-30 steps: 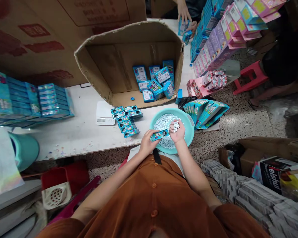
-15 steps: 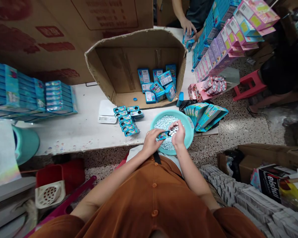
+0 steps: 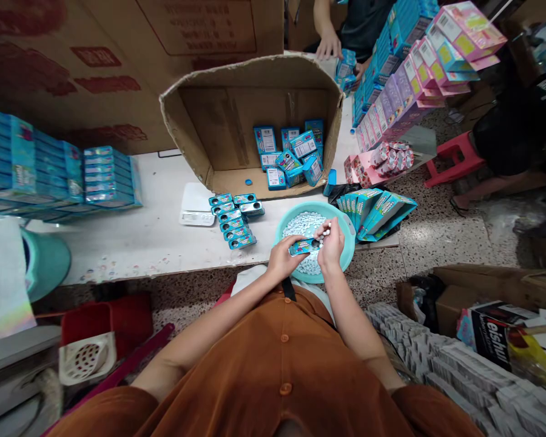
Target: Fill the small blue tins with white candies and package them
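Observation:
My left hand [image 3: 283, 257] grips a small blue candy box [image 3: 304, 246] with a dark round hole at its right end. Close against that hole, my right hand [image 3: 331, 244] is curled around a few white candies [image 3: 326, 230]. Both hands are over a turquoise basin [image 3: 284, 220] holding many loose white candies [image 3: 304, 223]. Left of the basin, several blue boxes [image 3: 235, 222] stand in two rows with round holes facing up. A cardboard carton [image 3: 209, 130] lies on its side behind them, with several blue boxes [image 3: 295, 155] piled inside.
A white scale [image 3: 198, 212] sits left of the box rows. Stacked blue packs [image 3: 107, 176] stand at the far left. Right of the basin lie flat blue cartons [image 3: 382, 212]. A co-worker's hand [image 3: 329, 45] is at the table's far side, near pink and purple packs [image 3: 395, 100].
Fewer white candies show in my right hand, which has shifted slightly right. The candy box is turned more into view. The co-worker's hand has moved left, off the blue packs.

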Action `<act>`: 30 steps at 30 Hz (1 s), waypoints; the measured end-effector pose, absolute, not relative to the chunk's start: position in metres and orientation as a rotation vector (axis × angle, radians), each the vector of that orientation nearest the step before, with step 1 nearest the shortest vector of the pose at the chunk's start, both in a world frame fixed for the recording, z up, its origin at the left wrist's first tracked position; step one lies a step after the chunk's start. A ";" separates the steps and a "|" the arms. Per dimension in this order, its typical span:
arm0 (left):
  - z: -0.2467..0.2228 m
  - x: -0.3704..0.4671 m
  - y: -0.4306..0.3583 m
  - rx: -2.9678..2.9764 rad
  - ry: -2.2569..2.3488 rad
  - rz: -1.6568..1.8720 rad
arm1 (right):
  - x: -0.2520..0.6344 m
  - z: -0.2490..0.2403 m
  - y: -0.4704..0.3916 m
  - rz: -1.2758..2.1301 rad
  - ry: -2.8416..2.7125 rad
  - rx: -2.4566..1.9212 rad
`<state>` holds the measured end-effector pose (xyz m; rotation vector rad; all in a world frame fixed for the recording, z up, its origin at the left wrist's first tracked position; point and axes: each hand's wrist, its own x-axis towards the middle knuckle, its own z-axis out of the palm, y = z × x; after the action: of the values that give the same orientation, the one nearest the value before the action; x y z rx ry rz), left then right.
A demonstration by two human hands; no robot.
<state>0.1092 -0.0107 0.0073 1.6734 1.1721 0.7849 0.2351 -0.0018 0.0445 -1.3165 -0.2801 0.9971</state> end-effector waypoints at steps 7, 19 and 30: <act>0.006 0.114 -0.013 1.592 1.155 0.779 | 0.233 0.052 -0.006 0.933 -0.378 -1.304; -0.005 0.113 -0.004 1.682 1.136 0.795 | 0.237 0.037 0.008 0.933 -0.299 -1.243; -0.007 0.129 -0.002 1.589 1.197 0.691 | 0.236 0.035 0.017 0.826 -0.273 -1.316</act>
<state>0.1289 -0.0015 -0.0075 1.5885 1.1969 0.6915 0.2359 0.0168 0.0353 -1.3159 -0.2726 0.8256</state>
